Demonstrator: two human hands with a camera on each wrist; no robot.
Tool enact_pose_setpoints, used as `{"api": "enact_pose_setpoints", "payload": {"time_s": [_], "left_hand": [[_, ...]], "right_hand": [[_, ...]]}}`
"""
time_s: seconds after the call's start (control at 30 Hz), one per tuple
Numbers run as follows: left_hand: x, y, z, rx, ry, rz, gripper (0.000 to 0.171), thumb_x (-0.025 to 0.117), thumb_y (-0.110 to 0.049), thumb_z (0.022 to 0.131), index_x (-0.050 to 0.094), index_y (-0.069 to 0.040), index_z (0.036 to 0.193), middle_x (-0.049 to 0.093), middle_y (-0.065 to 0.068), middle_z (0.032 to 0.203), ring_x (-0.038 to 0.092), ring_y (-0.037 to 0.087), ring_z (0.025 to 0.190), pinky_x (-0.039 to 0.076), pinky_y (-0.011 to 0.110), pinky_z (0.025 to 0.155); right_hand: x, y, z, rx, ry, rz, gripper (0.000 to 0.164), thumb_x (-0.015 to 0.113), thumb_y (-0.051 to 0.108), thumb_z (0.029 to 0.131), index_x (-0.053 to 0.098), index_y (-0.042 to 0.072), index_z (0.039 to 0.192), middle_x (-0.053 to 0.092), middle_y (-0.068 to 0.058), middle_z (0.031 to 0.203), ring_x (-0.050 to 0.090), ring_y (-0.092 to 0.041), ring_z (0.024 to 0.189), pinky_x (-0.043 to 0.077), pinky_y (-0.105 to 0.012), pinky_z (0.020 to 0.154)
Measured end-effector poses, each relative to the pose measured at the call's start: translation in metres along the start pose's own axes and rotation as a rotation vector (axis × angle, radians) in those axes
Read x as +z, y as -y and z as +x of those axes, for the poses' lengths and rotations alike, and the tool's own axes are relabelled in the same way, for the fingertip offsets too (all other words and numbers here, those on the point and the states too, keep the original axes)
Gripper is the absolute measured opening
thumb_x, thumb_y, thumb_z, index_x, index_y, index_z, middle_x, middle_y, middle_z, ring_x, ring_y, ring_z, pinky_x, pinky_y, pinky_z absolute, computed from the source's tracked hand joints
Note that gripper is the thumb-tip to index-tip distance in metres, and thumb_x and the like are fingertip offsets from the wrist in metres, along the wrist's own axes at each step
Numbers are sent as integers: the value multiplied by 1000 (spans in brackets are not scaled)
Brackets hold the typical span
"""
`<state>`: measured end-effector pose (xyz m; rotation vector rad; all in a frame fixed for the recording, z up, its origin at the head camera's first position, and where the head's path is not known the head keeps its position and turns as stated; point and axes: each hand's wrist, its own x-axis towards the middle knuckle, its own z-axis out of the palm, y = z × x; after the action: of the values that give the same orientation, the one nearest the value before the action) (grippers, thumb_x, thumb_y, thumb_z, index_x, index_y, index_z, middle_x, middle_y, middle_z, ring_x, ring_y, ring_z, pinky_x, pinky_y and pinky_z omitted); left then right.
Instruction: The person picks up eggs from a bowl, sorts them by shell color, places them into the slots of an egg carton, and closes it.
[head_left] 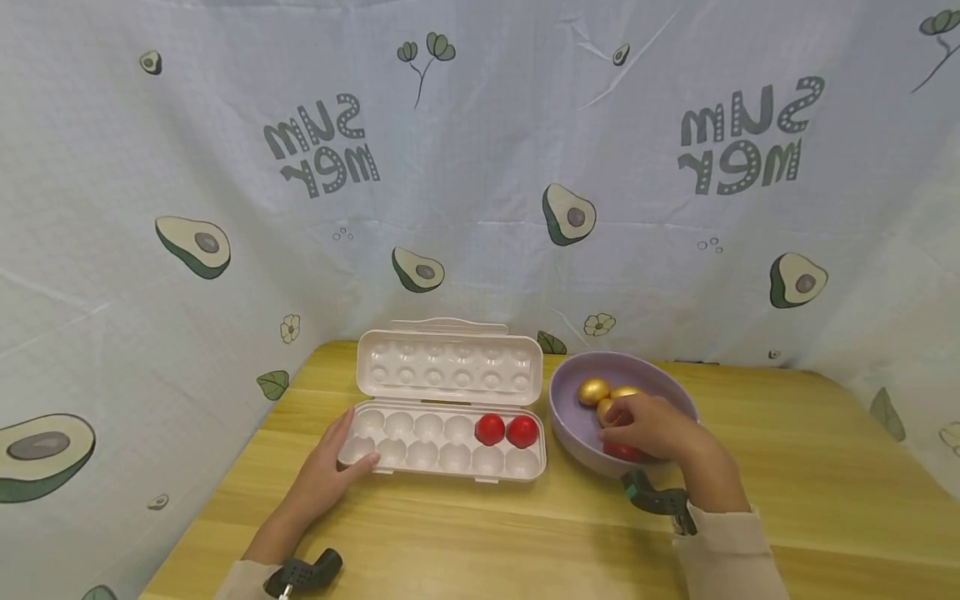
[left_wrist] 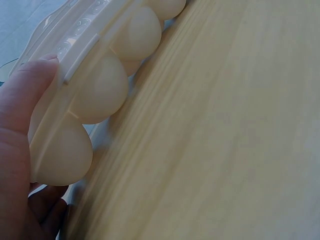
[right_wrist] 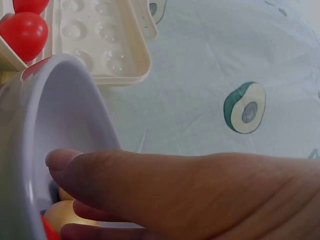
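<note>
An open egg box (head_left: 442,480) of pale plastic lies on the table, two red eggs (head_left: 522,432) in the back row at its right end. My left hand (head_left: 324,479) grips the box's left end; in the left wrist view the thumb (left_wrist: 30,85) lies over the rim and fingers curl below. To the right stands a purple bowl (head_left: 573,417) with several gold eggs (head_left: 593,392) and a red egg (head_left: 622,452). My right hand (head_left: 648,425) reaches into it, thumb and fingers apart, fingertips right at a gold egg (right_wrist: 67,215). The hand partly hides the eggs.
The box's lid (head_left: 450,367) is tipped back behind its tray. Wood-grain table (head_left: 465,542) surface extends in front and to the right of the bowl. A patterned cloth (head_left: 480,167) hangs close behind the table and along its left side.
</note>
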<state>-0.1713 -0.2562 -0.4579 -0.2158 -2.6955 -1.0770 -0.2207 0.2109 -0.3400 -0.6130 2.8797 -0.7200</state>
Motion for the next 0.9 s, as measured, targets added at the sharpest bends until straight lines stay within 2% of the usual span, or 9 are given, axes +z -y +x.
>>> {"api": "enact_pose_setpoints", "payload": {"time_s": [0.2, 0.37, 0.9], "left_hand": [[0, 0, 0, 1, -4, 2, 88, 66, -43, 88, 21, -3, 153, 26, 23, 154, 28, 46, 137, 23, 66, 107], [1, 2, 0, -2, -4, -2, 88, 66, -43, 88, 21, -4, 153, 27, 22, 154, 29, 46, 137, 24, 66, 107], [1, 2, 1, -9, -2, 3, 89, 66, -45, 88, 21, -5, 153, 27, 22, 154, 29, 46, 137, 24, 66, 107]], "right_hand": [[0, 1, 1, -5, 10, -3, 19, 75, 31, 79, 69, 14, 85, 59, 4, 78, 49, -13, 73, 40, -29, 67], [4, 1, 3, -29, 18, 36, 18, 77, 31, 79, 65, 16, 79, 53, 6, 72, 45, -12, 71, 38, -26, 64], [14, -2, 8, -42, 54, 51, 16, 77, 28, 79, 72, 14, 84, 60, 7, 77, 47, -11, 74, 41, -27, 68]]}}
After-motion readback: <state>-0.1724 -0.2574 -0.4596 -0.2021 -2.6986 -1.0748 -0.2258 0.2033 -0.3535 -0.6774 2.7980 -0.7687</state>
